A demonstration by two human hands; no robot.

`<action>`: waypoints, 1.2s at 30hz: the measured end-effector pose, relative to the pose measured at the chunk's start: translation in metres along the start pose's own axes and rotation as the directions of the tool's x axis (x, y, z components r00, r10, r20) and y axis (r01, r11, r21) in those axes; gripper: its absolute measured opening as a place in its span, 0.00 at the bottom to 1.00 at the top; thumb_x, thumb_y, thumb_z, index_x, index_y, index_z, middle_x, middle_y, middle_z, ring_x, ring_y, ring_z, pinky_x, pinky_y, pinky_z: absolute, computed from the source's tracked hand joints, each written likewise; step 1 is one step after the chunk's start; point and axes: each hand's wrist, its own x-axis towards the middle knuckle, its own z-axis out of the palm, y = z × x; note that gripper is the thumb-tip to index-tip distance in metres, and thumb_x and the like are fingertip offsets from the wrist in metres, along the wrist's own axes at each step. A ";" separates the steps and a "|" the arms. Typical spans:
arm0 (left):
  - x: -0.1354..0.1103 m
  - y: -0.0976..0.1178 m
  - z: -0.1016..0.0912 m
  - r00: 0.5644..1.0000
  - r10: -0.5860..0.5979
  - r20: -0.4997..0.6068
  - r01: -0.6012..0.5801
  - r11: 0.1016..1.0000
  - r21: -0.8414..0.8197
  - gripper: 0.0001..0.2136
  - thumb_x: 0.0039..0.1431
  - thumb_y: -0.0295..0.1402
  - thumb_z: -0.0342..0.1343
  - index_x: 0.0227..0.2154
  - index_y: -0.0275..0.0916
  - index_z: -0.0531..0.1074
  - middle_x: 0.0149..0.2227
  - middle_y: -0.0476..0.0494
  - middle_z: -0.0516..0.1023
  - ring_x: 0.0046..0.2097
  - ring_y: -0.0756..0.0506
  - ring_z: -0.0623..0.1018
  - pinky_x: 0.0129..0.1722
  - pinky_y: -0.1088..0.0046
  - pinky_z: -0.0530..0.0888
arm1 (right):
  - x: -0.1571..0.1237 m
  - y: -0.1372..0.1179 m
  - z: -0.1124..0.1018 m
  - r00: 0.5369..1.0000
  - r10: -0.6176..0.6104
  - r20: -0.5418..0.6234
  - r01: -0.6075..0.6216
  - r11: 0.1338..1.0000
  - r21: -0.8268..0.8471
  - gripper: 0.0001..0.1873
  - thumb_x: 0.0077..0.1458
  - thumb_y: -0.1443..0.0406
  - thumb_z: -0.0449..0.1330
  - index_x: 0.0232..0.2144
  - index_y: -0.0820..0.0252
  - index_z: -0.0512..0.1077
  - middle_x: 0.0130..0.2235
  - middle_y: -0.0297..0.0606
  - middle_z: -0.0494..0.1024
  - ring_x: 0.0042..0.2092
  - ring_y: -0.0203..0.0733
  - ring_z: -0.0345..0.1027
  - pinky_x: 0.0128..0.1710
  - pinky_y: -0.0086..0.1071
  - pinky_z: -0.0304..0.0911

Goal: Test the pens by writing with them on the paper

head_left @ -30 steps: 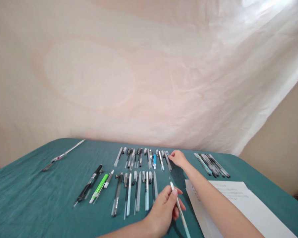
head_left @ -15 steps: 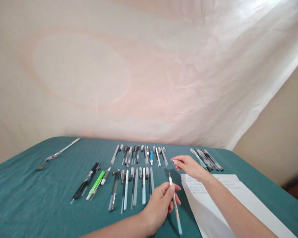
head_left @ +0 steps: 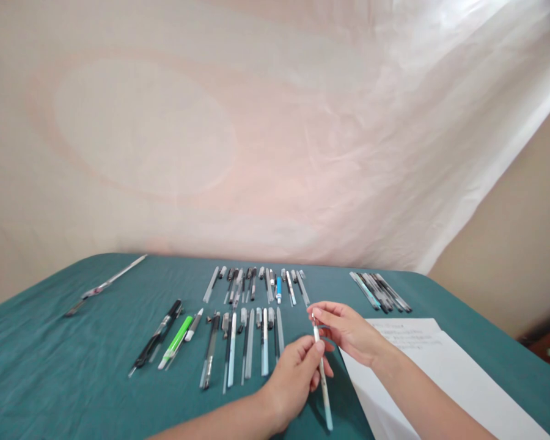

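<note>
My left hand [head_left: 297, 374] is closed around a slim white pen with a pale blue end [head_left: 324, 391], holding it tip-up over the teal table [head_left: 73, 366]. My right hand [head_left: 343, 330] has come beside the pen's upper tip, thumb and fingers pinched at it. Just left of my hands lies a near row of pens [head_left: 245, 348], with a far row of pens [head_left: 256, 284] behind it.
A green marker [head_left: 176, 342] and black pens [head_left: 156, 345] lie at the left. One long pen [head_left: 105, 284] sits far left. A bundle of pens [head_left: 379, 292] rests far right. A white sheet of paper [head_left: 444, 379] lies under my right forearm. A pale cloth hangs behind.
My right hand has pulled back from the far row of pens toward me and now meets the tip of the pen that my left hand keeps holding.
</note>
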 end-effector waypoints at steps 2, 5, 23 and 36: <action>0.000 0.000 0.000 1.000 0.002 0.002 -0.002 1.000 0.002 0.18 0.56 0.46 0.45 0.34 0.34 0.67 0.23 0.49 0.69 0.19 0.55 0.58 0.20 0.78 0.54 | -0.001 0.000 0.000 1.000 0.010 0.023 -0.010 1.000 -0.010 0.15 0.42 0.59 0.64 0.31 0.63 0.72 0.27 0.33 0.70 0.23 0.27 0.59 0.18 0.22 0.51; -0.001 0.000 0.001 1.000 0.013 -0.002 -0.013 1.000 0.001 0.17 0.56 0.46 0.45 0.33 0.34 0.67 0.23 0.49 0.69 0.19 0.55 0.59 0.20 0.78 0.55 | -0.005 -0.002 0.001 0.997 0.024 0.067 -0.022 0.999 -0.038 0.15 0.42 0.58 0.64 0.31 0.64 0.72 0.25 0.32 0.69 0.22 0.27 0.57 0.19 0.22 0.51; -0.001 0.001 0.001 0.999 0.049 0.003 -0.049 0.997 0.055 0.15 0.58 0.43 0.43 0.32 0.34 0.63 0.24 0.50 0.68 0.19 0.56 0.59 0.19 0.79 0.55 | -0.010 0.002 0.001 0.996 -0.033 0.080 0.045 0.989 -0.142 0.14 0.45 0.59 0.63 0.24 0.65 0.66 0.22 0.29 0.67 0.23 0.27 0.55 0.24 0.24 0.52; 0.000 -0.004 0.000 0.998 0.064 -0.002 -0.064 0.997 0.035 0.16 0.58 0.44 0.42 0.32 0.34 0.63 0.24 0.49 0.68 0.20 0.56 0.59 0.20 0.79 0.56 | -0.009 0.003 -0.003 0.982 -0.003 0.189 0.025 0.993 -0.116 0.15 0.52 0.60 0.57 0.35 0.67 0.71 0.27 0.37 0.72 0.27 0.32 0.63 0.26 0.26 0.57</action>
